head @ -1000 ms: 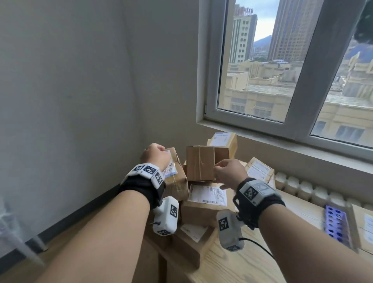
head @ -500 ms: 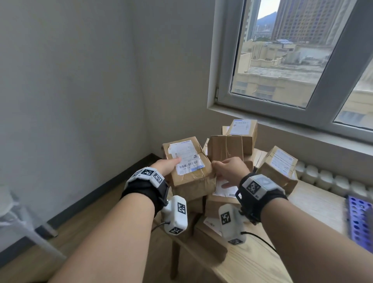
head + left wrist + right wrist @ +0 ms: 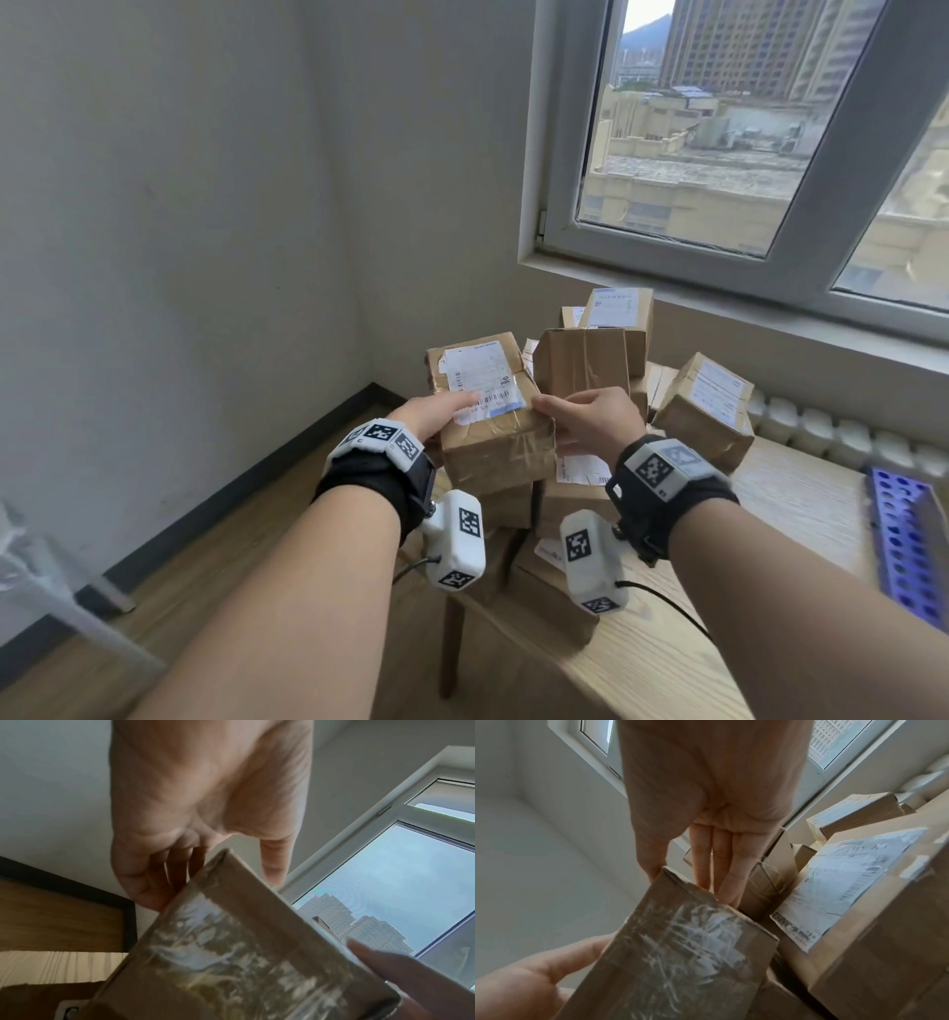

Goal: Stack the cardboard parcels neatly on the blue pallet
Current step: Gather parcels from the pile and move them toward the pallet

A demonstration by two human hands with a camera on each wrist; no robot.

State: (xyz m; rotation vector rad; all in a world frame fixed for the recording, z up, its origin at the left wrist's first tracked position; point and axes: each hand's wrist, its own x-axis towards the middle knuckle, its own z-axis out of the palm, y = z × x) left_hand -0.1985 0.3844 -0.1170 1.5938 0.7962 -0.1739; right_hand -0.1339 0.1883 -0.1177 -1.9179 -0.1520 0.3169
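Gripping taped parcel between left hand and right hand, contents seemingly sealed, unseen

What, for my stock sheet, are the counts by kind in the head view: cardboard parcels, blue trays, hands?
Held parcel: 1
Other parcels plainly seen: 6 (more are partly hidden)
Blue holed tray: 1
Hands: 2, left hand and right hand
Total: 10

Parcel sits between both hands, left hand and right hand, in front of the pile on the desk, window behind.
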